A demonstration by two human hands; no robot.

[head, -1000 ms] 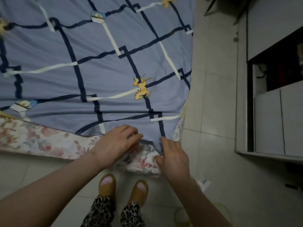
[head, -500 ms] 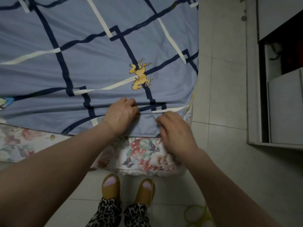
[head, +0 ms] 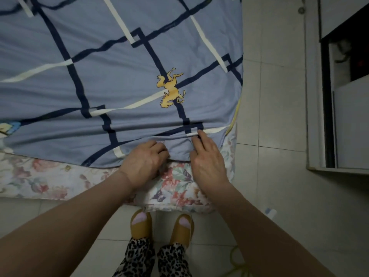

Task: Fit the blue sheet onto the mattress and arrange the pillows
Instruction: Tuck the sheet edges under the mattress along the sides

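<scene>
The sheet point(head: 119, 82) covers the top of the mattress point(head: 50, 180) and fills most of the head view. It is grey-blue, printed with a slanted grid of dark navy bands and cream bands, and carries a yellow horse motif point(head: 170, 87) near the right-hand corner. The cloth lies mostly flat, with shallow creases running along its near edge. That near edge stops on the top of the mattress. The floral side of the mattress, pink and green on white, is exposed below it along the whole front. At the right edge the sheet drops over the side, and a thin yellow strip shows there.

The floor point(head: 275, 136) is pale tile, to the right of and in front of the bed. A grey cabinet point(head: 347, 124) stands at the far right, well apart from the bed, with a dark opening in it.

Both bare forearms reach in from the bottom of the view to the near right corner. The left hand point(head: 143, 158) is curled, knuckles up, closed on the hem of the sheet at the mattress edge. The right hand point(head: 207, 156) lies just beside it, fingers point(head: 200, 136) extended and close together, pressed flat on the sheet; it grips nothing that can be seen. A small fold of cloth sits between the two hands.

Below, two feet in mustard slippers point(head: 160, 226) stand on the tile close to the mattress, under leopard-print trouser legs point(head: 151, 258).
</scene>
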